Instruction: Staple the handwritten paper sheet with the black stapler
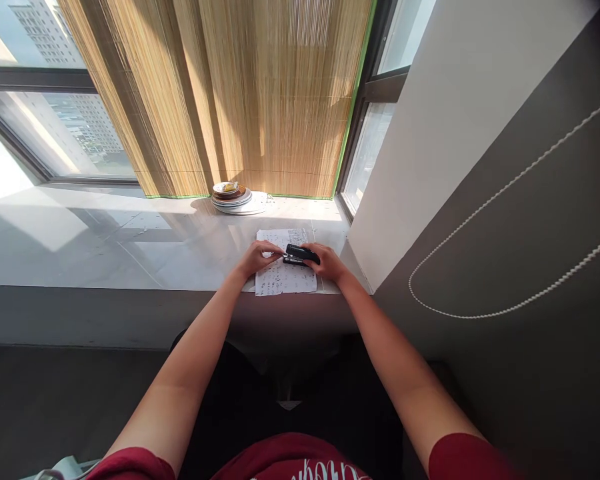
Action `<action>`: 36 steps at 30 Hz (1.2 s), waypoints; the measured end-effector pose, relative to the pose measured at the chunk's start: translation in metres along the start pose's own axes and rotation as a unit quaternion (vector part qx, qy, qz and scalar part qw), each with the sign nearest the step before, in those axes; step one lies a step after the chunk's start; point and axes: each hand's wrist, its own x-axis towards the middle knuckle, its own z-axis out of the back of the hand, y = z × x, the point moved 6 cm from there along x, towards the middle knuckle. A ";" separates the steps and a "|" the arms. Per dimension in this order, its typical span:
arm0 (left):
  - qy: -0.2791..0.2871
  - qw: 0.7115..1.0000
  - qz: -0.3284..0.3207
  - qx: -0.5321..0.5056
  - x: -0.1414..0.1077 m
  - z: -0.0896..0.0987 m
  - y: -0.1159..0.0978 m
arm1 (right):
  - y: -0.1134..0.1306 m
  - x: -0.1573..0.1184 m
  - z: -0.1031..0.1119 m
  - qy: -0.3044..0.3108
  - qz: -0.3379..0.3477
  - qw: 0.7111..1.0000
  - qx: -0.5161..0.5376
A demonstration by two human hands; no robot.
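A black stapler (301, 254) is held above a sheet of handwritten paper (285, 283) on the window sill. My right hand (326, 261) wraps round the stapler's rear end from the right. At its front end, my left hand (260, 257) has thumb and fingers pinched together, close to the metal part that sticks out. Whether the left fingers grip that part or some small piece beside it is too small to make out. The paper lies flat near the sill's front edge, partly covered by the stapler and both hands.
Behind the paper, a stack of plates (239, 202) with a small bowl on top stands by the bamboo blind (260, 100). The pale sill (80, 247) runs left. A wall (395, 153) closes the right side, where a beaded cord (460, 316) hangs in a loop.
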 end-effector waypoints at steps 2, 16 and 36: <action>0.006 1.000 0.006 0.002 0.000 -0.001 0.000 | -0.001 0.000 0.000 -0.001 -0.002 1.000 -0.002; 0.023 0.999 0.023 0.004 -0.002 -0.006 0.011 | -0.023 0.005 0.001 -0.030 -0.079 0.989 0.121; -0.006 1.000 0.018 -0.004 -0.002 0.004 -0.003 | -0.035 0.005 -0.002 -0.037 -0.127 0.964 0.230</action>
